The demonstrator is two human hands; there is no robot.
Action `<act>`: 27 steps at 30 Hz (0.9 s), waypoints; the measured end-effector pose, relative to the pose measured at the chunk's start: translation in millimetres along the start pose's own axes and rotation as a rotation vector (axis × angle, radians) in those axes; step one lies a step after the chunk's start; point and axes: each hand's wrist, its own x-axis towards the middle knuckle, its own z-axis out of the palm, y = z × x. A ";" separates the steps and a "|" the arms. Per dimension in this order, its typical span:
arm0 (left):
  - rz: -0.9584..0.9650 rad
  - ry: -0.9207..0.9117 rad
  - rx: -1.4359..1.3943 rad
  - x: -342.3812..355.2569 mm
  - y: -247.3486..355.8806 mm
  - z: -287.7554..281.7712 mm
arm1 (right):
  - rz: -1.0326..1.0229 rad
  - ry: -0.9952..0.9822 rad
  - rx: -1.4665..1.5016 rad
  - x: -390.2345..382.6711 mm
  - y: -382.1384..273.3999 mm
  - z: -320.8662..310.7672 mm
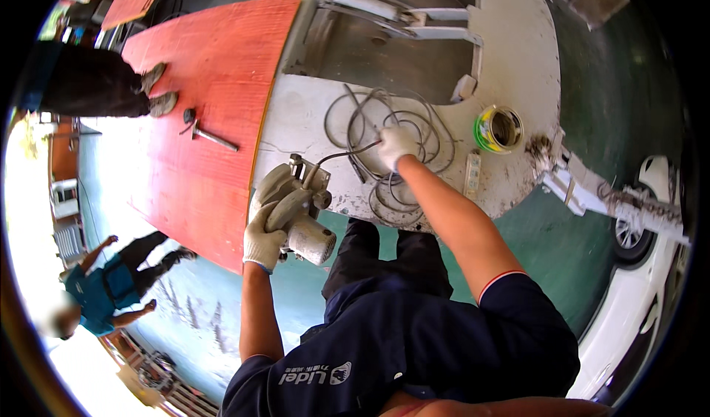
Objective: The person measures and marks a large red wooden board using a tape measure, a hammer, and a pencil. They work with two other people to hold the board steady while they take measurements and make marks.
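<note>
My left hand (263,241), in a white glove, grips the handle of a grey circular saw (307,236) at the left edge of the pale work surface (288,113), beside the red board. My gloved right hand (396,146) is closed on the saw's dark cord (347,153), above loose loops of grey cable (436,125). Right of the coils stand an open green and yellow can (497,129) and a white strip-shaped object (472,171), too small to identify.
A large red board (200,195) carries a hammer (214,138) and small black object (189,115). Another person's legs and shoes (96,84) are on it. A co-worker in teal (107,295) is at lower left. A white car (632,306) stands right, near a metal arm (573,187).
</note>
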 end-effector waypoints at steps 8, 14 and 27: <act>-0.100 0.281 -0.134 51.2 -95.6 -60.5 | 0.221 0.432 1.249 -54.4 32.6 -129.3; -0.056 0.446 -0.025 121.9 -128.3 -46.7 | 0.119 0.467 0.923 -146.7 -30.3 -237.9; -0.172 0.453 -0.109 249.4 -111.9 26.6 | 0.299 0.587 0.631 -205.1 -18.5 -220.9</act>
